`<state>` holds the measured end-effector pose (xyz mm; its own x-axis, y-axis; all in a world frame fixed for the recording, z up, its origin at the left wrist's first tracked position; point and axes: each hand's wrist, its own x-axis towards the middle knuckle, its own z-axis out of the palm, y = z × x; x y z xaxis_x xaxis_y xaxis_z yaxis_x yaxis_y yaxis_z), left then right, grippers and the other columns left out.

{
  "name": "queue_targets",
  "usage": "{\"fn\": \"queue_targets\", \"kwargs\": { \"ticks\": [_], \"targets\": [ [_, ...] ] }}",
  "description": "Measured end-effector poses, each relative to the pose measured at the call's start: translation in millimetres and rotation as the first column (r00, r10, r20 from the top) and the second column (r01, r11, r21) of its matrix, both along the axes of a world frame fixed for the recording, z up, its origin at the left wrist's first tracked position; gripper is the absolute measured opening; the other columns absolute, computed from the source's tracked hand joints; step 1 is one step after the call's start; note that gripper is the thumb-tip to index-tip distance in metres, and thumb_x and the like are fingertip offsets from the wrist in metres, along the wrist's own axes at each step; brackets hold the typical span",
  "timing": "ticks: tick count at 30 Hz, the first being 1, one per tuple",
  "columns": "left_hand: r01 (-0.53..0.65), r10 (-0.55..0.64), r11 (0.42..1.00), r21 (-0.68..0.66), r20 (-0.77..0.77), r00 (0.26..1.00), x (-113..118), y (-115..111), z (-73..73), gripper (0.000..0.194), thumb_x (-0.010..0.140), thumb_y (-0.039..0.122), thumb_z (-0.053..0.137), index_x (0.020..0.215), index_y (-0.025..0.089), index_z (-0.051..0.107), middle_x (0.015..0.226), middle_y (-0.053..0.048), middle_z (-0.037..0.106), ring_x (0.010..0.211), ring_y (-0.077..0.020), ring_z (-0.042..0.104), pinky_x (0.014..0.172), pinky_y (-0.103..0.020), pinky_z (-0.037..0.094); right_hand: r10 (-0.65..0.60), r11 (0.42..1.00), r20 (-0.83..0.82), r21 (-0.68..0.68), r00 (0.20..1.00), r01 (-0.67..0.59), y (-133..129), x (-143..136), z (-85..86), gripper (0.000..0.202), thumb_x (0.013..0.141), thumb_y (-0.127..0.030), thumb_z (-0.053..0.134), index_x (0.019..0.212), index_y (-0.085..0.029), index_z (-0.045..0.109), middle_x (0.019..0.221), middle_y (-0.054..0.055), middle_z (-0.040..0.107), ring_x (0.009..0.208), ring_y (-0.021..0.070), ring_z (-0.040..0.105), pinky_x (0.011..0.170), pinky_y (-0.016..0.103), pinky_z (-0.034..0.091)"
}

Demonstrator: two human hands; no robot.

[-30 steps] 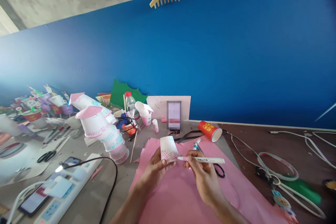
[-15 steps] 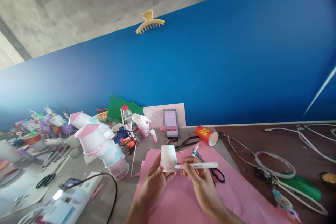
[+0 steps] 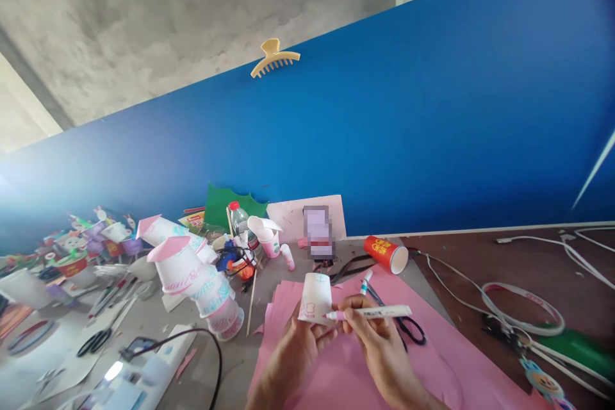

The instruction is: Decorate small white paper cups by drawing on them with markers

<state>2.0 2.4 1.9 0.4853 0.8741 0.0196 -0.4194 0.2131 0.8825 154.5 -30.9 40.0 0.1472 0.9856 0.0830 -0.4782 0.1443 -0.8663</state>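
Observation:
My left hand (image 3: pixel 300 347) holds a white paper cup (image 3: pixel 317 291) upside down, its wide rim toward me. Pink drawn shapes run along the lower side, and a small teal mark sits near the top. My right hand (image 3: pixel 377 339) grips a white marker (image 3: pixel 384 312) with a pink tip end, which points left at the cup's lower right edge; whether the tip touches is too small to tell. Pink paper sheets (image 3: pixel 346 378) lie beneath both hands. Beside my right hand are black-handled scissors (image 3: pixel 414 330) and a marker cap end in teal (image 3: pixel 366 283).
Stacked decorated paper cups (image 3: pixel 199 285) stand at left, near a power strip (image 3: pixel 154 365) and another pair of scissors (image 3: pixel 95 342). A bottle (image 3: pixel 237 218), a phone (image 3: pixel 319 230) and a red cup (image 3: pixel 384 253) are at the back. Cables (image 3: pixel 523 307) lie at right.
The cup has turned in my left hand, so the pink drawing sits further left on its side. The marker stays in my right hand. The whole view has shifted slightly.

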Motion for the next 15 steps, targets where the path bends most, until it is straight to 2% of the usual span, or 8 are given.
{"fn": "queue_targets", "kwargs": {
  "ticks": [4,9,15],
  "targets": [
    [-0.058,0.057,0.998,-0.005,-0.029,0.998,-0.5,-2.2,-4.6,0.059,0.079,0.064,0.059,0.128,0.031,0.058,0.112,-0.009,0.072,0.111,-0.0347,0.063,0.099,-0.053,0.041,0.008,1.0,0.008,-0.006,1.0,-0.008,1.6,0.9,-3.4,0.038,0.07,-0.055,0.077,0.067,-0.019,0.067,0.057,-0.002,0.057,0.059,0.0149,0.05,0.061,0.028,0.04],
    [-0.021,0.021,0.999,0.029,-0.03,0.999,-4.4,-4.6,-0.5,0.062,0.076,0.056,0.067,0.132,0.032,0.055,0.122,-0.009,0.068,0.121,-0.0376,0.056,0.098,-0.053,0.042,0.003,1.0,0.011,0.007,1.0,-0.003,1.9,1.6,-6.8,0.039,0.071,-0.057,0.077,0.069,-0.019,0.067,0.057,-0.002,0.057,0.059,0.0142,0.051,0.061,0.027,0.04],
    [-0.005,0.003,0.999,0.047,0.037,0.999,-5.8,-3.4,-4.7,0.062,0.078,0.049,0.067,0.135,0.032,0.051,0.123,-0.009,0.068,0.117,-0.0347,0.058,0.098,-0.052,0.041,-0.011,1.0,0.023,0.024,1.0,0.011,3.1,0.8,-7.2,0.041,0.073,-0.059,0.074,0.068,-0.02,0.066,0.057,-0.002,0.058,0.059,0.0144,0.051,0.061,0.027,0.041]
  ]
}}
